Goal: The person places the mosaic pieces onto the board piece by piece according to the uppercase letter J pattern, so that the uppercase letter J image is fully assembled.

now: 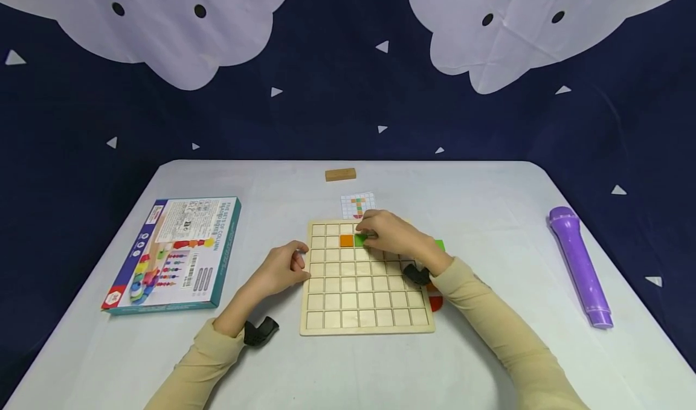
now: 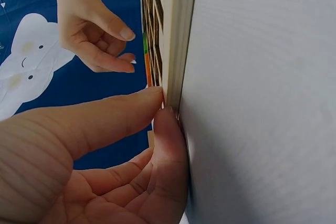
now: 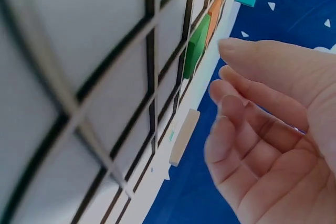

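Observation:
A pale wooden grid board [image 1: 348, 285] lies on the table, with its left edge at the thumb and curled index finger of my left hand [image 1: 280, 268]. In the left wrist view, those fingertips [image 2: 155, 98] meet at the board's rim. Over the upper part of the board is my right hand [image 1: 394, 233], fingers bent loosely and thumb apart from them, nothing between them. Below its fingertips a green square tile [image 3: 197, 47] sits in a grid cell, beside an orange square tile [image 1: 346, 241]. A small printed pattern card [image 1: 353, 205] lies just beyond the board.
Behind the card lies a wooden block [image 1: 340, 174]. A boxed toy set [image 1: 174, 253] is at the left and a purple tube [image 1: 580, 265] at the right. Partly under the right forearm, more coloured pieces, including a red one [image 1: 436, 303], lie along the board's right edge.

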`<state>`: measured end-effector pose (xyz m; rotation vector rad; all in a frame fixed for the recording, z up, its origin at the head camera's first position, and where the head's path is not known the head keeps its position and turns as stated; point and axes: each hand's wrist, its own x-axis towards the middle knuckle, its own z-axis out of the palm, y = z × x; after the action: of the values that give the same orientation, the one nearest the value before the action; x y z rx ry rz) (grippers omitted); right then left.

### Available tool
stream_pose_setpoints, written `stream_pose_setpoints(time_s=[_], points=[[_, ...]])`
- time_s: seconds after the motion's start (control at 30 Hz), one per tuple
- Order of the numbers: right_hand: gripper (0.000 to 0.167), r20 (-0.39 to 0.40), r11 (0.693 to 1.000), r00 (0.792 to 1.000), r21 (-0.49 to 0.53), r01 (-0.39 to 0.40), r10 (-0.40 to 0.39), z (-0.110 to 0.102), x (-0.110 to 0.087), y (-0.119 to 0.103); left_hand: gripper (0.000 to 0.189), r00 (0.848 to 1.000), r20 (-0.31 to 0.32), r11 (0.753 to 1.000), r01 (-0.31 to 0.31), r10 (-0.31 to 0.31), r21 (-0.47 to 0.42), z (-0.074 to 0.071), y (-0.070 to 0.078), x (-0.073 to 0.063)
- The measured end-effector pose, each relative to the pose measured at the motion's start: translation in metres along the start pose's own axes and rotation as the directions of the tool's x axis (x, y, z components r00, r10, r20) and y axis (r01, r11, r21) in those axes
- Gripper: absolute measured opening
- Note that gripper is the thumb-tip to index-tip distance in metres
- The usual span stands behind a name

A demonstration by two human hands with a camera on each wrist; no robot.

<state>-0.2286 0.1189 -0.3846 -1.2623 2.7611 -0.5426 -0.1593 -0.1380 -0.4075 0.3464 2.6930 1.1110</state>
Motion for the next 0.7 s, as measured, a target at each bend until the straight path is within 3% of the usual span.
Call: stream_pose_setpoints(time_s=[0.4, 0.7], points=[[0.016, -0.119, 0.998, 0.992, 0.064, -0.027, 0.034, -0.013, -0.026, 0.006, 0.046, 1.000, -0.001, 1.000, 0.006, -0.006, 0.001, 0.000, -0.001, 0.000], [0.016, -0.140, 0.999, 0.989, 0.040, -0.036, 0.041, -0.017, -0.042, 0.012, 0.046, 1.000, -0.002, 1.000, -0.004, 0.004, 0.001, 0.000, -0.001, 0.001]])
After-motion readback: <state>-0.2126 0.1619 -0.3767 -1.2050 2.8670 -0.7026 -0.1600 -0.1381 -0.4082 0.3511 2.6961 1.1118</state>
